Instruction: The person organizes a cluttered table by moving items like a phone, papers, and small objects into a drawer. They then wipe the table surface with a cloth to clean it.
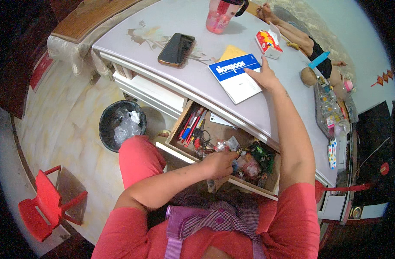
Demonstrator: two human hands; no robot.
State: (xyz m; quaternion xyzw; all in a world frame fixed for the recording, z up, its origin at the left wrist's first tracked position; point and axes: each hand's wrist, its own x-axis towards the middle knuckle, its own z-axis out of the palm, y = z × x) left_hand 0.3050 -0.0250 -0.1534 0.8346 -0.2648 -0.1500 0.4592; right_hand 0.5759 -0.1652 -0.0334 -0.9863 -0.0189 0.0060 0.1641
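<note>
My right hand (266,77) is at the right edge of a notebook (234,79) with a blue and white cover, lying on the table (242,111). Its thumb presses on the cover, and the index finger points away beyond the edge. Over the front of an open wooden drawer (228,132), my left hand (220,164) reaches in with curled fingers. What its fingertips touch is hidden. Around it lie clear plastic packets (221,145), a tangle of dark cord (203,139) and bagged small items (251,166). Pens (192,126) fill the drawer's left end.
A smartphone (177,49), a pink tumbler (219,17), a yellow paper (231,51) and a red snack carton (268,43) stand or lie on the table. Bottles fill a tray (320,111) at right. A lined bin (103,129) and red chair (43,207) are left. Another person's legs (293,34) show beyond.
</note>
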